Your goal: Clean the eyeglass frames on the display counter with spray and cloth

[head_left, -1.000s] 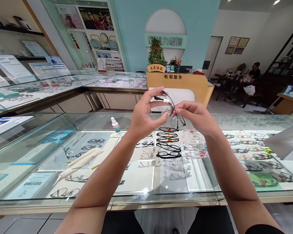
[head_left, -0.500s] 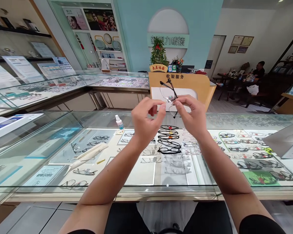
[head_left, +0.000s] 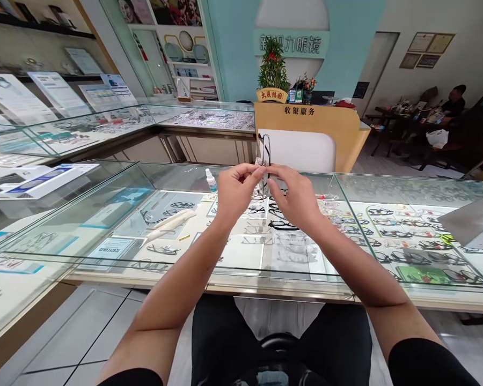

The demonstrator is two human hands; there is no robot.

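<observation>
A pair of glasses (head_left: 269,150) with thin rims and dark temples is held upright, nearly edge-on, above the glass display counter (head_left: 241,276). My left hand (head_left: 238,190) pinches it near its middle, thumb and forefinger together. From the other side my right hand (head_left: 294,197) grips the same glasses, its fingertips almost meeting those of the left. The fingers hide the part of the frame between them. Below and behind my right hand, black-framed glasses (head_left: 282,225) lie in a column in the counter.
A small white spray bottle (head_left: 211,180) stands on the counter left of my hands. More glasses (head_left: 410,257) lie in rows under the glass at right. A white sign (head_left: 473,225) juts in at the right edge. Beyond is a yellow cashier desk (head_left: 350,123); a person (head_left: 455,101) sits far right.
My left hand has closed from a loose, parted pose onto the glasses. The glasses have turned from a slanted view to nearly edge-on. My view has tilted down and shifted left.
</observation>
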